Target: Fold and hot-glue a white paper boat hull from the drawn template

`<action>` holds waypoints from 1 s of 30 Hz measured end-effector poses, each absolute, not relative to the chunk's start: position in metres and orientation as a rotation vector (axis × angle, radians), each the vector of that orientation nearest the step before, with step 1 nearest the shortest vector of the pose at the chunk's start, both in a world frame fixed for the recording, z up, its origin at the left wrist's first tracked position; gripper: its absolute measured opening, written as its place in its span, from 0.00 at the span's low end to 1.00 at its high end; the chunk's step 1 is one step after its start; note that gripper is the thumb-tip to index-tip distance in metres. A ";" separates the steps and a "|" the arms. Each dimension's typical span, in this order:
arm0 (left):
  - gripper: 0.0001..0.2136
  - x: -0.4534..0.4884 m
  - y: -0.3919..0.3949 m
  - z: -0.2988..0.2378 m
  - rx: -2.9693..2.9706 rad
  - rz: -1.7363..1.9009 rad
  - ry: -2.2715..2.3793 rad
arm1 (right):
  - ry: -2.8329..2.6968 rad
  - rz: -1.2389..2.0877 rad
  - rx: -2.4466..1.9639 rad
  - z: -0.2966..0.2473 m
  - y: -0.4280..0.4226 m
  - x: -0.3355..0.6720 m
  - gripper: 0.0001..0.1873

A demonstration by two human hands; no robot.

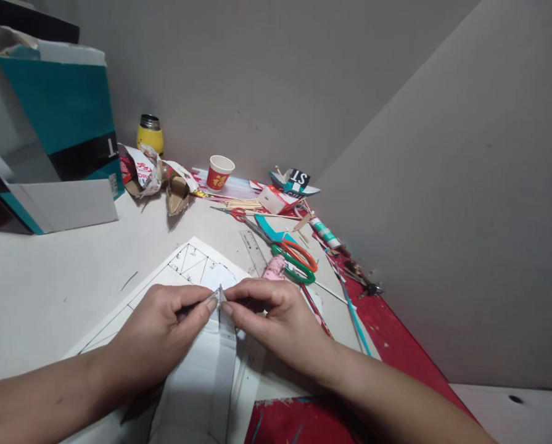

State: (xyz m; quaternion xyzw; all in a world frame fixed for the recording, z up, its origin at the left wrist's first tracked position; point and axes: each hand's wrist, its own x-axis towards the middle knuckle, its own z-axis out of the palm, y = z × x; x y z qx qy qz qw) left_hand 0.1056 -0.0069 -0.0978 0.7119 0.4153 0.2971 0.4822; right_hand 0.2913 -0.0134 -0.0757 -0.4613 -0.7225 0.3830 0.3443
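A folded piece of white cardboard (195,376) stretches from the bottom edge up to my fingertips, with crease lines along its sides. My left hand (164,327) pinches its narrow far end between thumb and forefinger. From the other side, my right hand (276,324) pinches the same end, the two thumbs close together. Beneath lies a white sheet with a drawing in black lines (195,259), triangles and small letters on it; my hands and the cardboard cover part of it. Just beyond my right hand are scissors with green and orange handles (296,262).
A teal and white box (67,105) stands at the left. Along the wall are a yellow bottle (150,135), a red paper cup (220,172), thin wooden sticks (241,205) and scraps. A clear ruler (253,253), red-handled scissors (239,214) and a glue tube (324,233) lie right of centre.
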 end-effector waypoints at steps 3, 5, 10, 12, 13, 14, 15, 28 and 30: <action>0.15 0.105 -0.007 -0.099 1.757 0.718 1.005 | -1.886 0.988 -1.200 -0.076 -0.013 0.291 0.09; 0.15 0.105 -0.007 -0.099 1.756 0.718 0.996 | -1.886 0.987 -1.205 -0.076 -0.014 0.291 0.08; 0.16 0.106 -0.007 -0.098 1.741 0.709 0.994 | -1.882 0.985 -1.208 -0.078 -0.015 0.290 0.08; 0.16 0.106 -0.007 -0.099 1.737 0.707 0.993 | -1.873 0.992 -1.212 -0.079 -0.015 0.290 0.08; 0.16 0.106 -0.007 -0.099 1.734 0.703 0.993 | -1.865 0.997 -1.213 -0.079 -0.015 0.289 0.08; 0.16 0.106 -0.007 -0.100 1.733 0.701 0.994 | -1.856 0.999 -1.212 -0.079 -0.015 0.289 0.07; 0.16 0.105 -0.007 -0.100 1.733 0.702 0.997 | -1.851 0.999 -1.208 -0.079 -0.015 0.289 0.07; 0.15 0.106 -0.007 -0.098 1.695 0.714 1.008 | -1.861 0.998 -1.211 -0.083 -0.014 0.286 0.07; 0.15 0.105 -0.007 -0.098 1.678 0.704 1.014 | -1.852 1.016 -1.210 -0.082 -0.013 0.287 0.07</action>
